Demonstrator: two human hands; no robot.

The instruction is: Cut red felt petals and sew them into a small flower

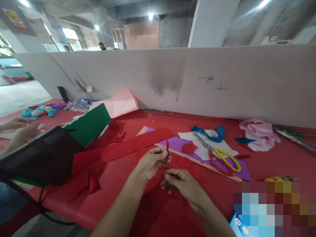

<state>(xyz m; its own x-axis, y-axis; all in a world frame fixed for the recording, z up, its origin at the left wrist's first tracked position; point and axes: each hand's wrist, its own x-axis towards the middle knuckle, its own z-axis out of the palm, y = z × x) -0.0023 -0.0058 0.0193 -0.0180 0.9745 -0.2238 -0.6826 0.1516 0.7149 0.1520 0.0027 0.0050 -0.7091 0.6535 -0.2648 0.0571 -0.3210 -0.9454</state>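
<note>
My left hand (153, 161) pinches a thin rolled strip of red paper (167, 144) that sticks up from its fingertips. My right hand (180, 182) lies just below and right of it, fingers curled together around the lower end of the same red piece, which is mostly hidden. Both hands hover over a red-covered table (271, 164). Behind them lies a purple sheet (176, 144) with a small red paper circle (189, 148) on it. Scissors with yellow and red handles (219, 156) rest on white paper to the right.
A black bag (41, 158) and a green sheet (90, 123) sit at the left, with a pink rolled sheet (120, 102) behind. Blue scraps (209, 133) and pink crumpled tissue (259, 133) lie right. Another person's hands (17, 131) are at far left. A white wall (172, 79) backs the table.
</note>
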